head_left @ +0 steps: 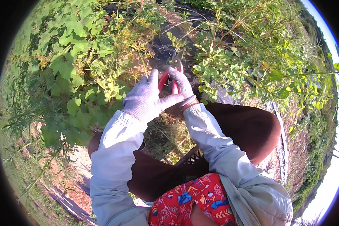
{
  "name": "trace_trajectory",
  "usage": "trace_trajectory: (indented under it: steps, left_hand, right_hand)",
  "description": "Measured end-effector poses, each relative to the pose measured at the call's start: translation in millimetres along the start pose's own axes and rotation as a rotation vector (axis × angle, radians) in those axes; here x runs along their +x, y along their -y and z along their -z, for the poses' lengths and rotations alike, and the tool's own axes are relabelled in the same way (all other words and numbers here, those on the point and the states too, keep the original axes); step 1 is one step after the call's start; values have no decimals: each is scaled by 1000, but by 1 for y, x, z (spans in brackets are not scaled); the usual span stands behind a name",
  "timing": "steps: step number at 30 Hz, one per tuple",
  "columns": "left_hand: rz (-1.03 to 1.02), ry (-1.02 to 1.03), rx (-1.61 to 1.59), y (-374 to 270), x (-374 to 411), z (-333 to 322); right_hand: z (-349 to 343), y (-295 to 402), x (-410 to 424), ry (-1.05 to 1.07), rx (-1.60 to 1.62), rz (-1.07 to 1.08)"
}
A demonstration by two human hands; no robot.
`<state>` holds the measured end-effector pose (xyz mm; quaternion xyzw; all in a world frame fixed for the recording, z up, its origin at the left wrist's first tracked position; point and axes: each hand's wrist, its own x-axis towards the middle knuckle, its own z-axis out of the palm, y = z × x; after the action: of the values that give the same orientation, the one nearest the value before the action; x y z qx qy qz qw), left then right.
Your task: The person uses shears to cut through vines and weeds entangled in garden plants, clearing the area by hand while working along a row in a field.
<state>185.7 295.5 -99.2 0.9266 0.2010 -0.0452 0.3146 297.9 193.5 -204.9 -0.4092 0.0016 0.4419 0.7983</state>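
Red-handled pruning shears (175,86) are in my right hand (182,82), their metal blades pointing away from me over dark ground. The handles are spread apart. My left hand (142,97) is just left of them, its thumb apart from the fingers and reaching across near my right wrist. Its fingertips are close to one red handle and to the thin green stem of a yellowish sedge-like weed (142,60). The palm side of this hand is hidden. Both hands wear pale knitted gloves.
Broad-leaved green plants (70,67) grow thickly on the left. Leafy weeds (223,65) crowd the right of the blades. Dark sheeting (169,46) shows between them. My bent knee (257,130) is at the right, and dry grass (169,134) lies below my hands.
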Motion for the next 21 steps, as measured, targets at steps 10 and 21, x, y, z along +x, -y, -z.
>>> trace_trajectory:
  steps: [10,21]
  left_hand:
    - [-70,75,-900,-2,-4,-5]
    - [201,-48,-1009,-5,-41,-30]
  right_hand:
    - [-57,41,-45,41,-310,232]
    - [-56,146,-105,49,-899,493]
